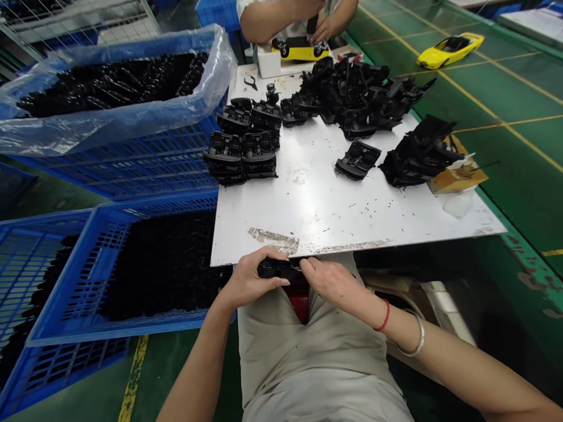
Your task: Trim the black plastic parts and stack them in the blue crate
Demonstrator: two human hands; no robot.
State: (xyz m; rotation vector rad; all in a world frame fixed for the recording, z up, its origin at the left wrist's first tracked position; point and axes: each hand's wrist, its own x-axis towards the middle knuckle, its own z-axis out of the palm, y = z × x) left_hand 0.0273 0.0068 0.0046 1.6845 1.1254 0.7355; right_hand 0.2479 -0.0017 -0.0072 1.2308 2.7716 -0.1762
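Just below the near edge of the white table [308, 199], my left hand [253, 275] grips a black plastic part [275, 268], thumb on one side and fingers on the other. My right hand [329, 281] is closed at the right end of this part, with thumb and index finger pinched together. Whatever lies between those fingertips is too small and hidden to name. On the table, one black toy car interior [358, 159] with moulded seats lies alone. Stacks of similar interiors [241, 155] stand at the table's left side.
A heap of black parts [347, 94] and another stack [417, 152] by a cardboard box [457, 176] occupy the far and right table. Nippers [250, 82] lie far left. Blue crates [132, 337] stand left. Opposite, a co-worker's hands [323, 26] handle a yellow toy car [301, 51].
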